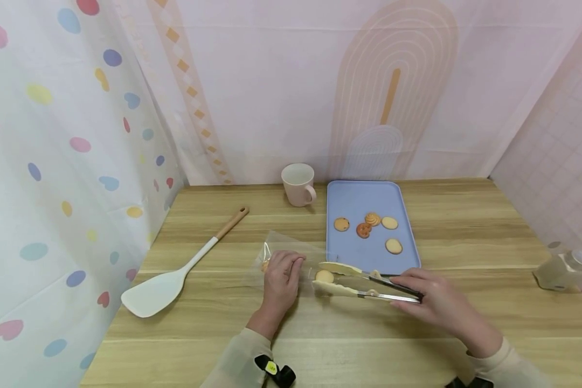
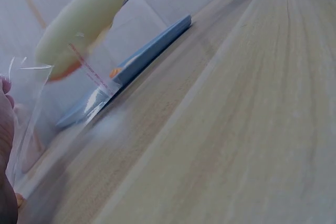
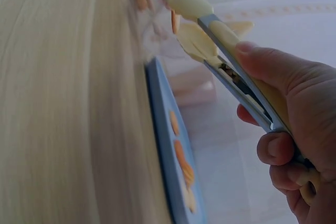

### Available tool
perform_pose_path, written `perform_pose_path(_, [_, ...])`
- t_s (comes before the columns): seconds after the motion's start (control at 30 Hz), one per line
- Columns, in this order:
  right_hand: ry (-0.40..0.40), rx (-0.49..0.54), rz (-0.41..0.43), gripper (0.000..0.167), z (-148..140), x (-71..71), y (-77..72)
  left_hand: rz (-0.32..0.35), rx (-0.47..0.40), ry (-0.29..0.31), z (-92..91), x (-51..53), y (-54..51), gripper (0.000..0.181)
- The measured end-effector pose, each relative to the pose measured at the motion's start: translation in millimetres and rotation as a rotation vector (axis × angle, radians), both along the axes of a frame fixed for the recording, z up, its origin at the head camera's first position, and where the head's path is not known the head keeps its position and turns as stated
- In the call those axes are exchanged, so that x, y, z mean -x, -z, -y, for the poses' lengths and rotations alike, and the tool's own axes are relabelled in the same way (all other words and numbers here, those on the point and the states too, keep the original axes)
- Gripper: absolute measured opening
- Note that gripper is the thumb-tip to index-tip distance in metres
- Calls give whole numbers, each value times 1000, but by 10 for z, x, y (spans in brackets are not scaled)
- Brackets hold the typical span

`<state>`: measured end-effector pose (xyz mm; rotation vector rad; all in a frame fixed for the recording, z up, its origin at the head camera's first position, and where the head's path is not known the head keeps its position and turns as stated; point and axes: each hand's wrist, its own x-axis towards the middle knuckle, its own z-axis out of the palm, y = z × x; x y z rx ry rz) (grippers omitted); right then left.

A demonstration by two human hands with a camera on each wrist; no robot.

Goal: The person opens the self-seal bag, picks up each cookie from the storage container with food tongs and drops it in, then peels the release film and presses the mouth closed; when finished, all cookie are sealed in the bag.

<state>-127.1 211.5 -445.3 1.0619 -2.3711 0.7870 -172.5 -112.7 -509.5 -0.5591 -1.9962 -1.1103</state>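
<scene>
Head view: we saw a round cookie [image 1: 324, 276] between the tongs' [image 1: 339, 289] tips, by the clear bag [image 1: 277, 243]. Our left hand [image 1: 281, 277] pinched the bag; our right hand's [image 1: 436, 302] fingers curled round the tongs. Behind them lay a blue tray [image 1: 356, 199].

The left hand's grip [image 1: 282, 275] partly hides the clear plastic bag [image 1: 274, 243] and a cookie [image 1: 264, 265] inside, the bag's red marking [image 2: 90, 68] is too blurred to read, and the head view's bottom edge crops the right wrist camera [image 1: 471, 383].
</scene>
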Motion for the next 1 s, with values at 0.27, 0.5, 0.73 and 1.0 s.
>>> perform_pose_path(0.27, [9, -82, 2, 39, 352, 126, 111, -44, -48, 36, -13, 8, 12, 8])
perform_pose_path(0.5, [-2, -135, 35, 40, 629, 208, 207, -74, -55, 58, -40, -8, -27, 10])
perform_pose_path(0.73, [-16, -123, -16, 41, 707, 255, 279, -70, -56, 66, -37, -7, -34, 14])
perform_pose_path(1.0, [-15, -103, 11, 41, 538, 141, 154, -42, -62, 65, -5, -4, -17, 8])
